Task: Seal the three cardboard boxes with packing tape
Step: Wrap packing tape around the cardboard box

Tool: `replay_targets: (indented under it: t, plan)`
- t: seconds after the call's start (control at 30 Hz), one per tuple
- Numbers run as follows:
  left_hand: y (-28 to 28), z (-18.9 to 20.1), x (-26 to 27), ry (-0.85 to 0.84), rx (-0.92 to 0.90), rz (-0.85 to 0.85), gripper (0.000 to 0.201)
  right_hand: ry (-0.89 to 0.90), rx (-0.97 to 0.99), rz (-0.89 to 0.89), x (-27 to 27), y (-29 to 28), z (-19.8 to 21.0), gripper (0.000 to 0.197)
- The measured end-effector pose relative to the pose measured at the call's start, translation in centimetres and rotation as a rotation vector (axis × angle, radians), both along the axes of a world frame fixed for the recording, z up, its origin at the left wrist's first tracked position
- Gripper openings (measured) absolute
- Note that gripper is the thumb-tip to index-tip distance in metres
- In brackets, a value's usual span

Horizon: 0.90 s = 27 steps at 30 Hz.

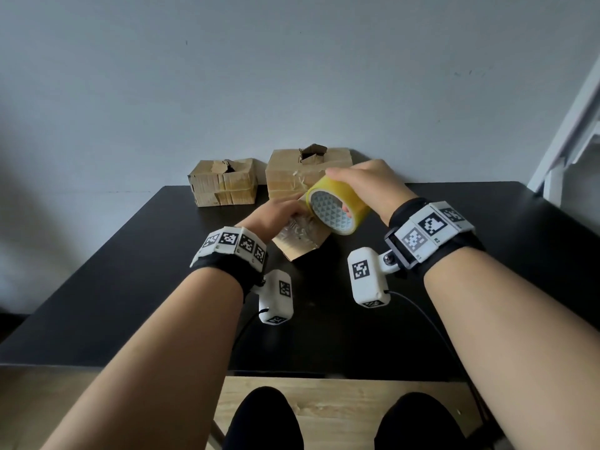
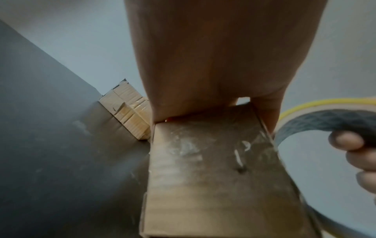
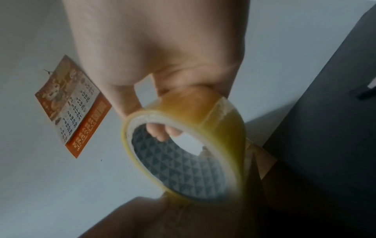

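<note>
Three cardboard boxes are counted on the black worktop (image 1: pixel 130 271). The near box (image 1: pixel 303 241) is gripped by the left hand (image 1: pixel 276 216). Just right of it, one tape roll (image 1: pixel 337 206) is held by the right hand (image 1: pixel 367 183), fingers curled through its core. Behind it, the small far box (image 1: pixel 224 183) and large far box (image 1: pixel 305 170) are set against the wall.

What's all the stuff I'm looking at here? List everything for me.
Brown cardboard boxes: three; one near, under the hands; one far left and one far centre, against the wall.
Yellowish roll of packing tape: one, held above the near box.
Black table: one, under the boxes.
Orange wall calendar: one, on the grey wall.
Wrist cameras with black-and-white markers: two, white, one by each forearm.
Left hand: on the near box.
Right hand: grips the tape roll.
</note>
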<state>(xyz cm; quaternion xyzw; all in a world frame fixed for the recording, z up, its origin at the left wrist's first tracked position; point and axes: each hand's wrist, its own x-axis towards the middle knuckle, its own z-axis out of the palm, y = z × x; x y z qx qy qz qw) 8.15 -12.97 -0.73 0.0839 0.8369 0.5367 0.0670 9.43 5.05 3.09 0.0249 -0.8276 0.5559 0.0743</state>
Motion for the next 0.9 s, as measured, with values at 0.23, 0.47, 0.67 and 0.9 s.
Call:
replay_targets:
  t: [0.23, 0.47, 0.67, 0.9]
  plan:
    - [-0.1, -0.1, 0.2, 0.045, -0.14, 0.083, 0.024, -0.138, 0.176, 0.007, -0.2, 0.2, -0.2, 0.033]
    - [-0.5, -0.3, -0.3, 0.064, -0.239, 0.095, 0.027, -0.219, 0.272, 0.0, -0.3, 0.2, -3.2, 0.035]
    - [-0.9, -0.6, -0.6, 0.034, -0.178, 0.14, 0.029, -0.242, 0.293, -0.013, -0.2, -0.1, -4.7, 0.041]
    - [-2.2, -1.4, -1.4, -0.004, -0.164, 0.138, 0.037, -0.227, 0.299, 0.001, -1.0, -1.1, -4.8, 0.041]
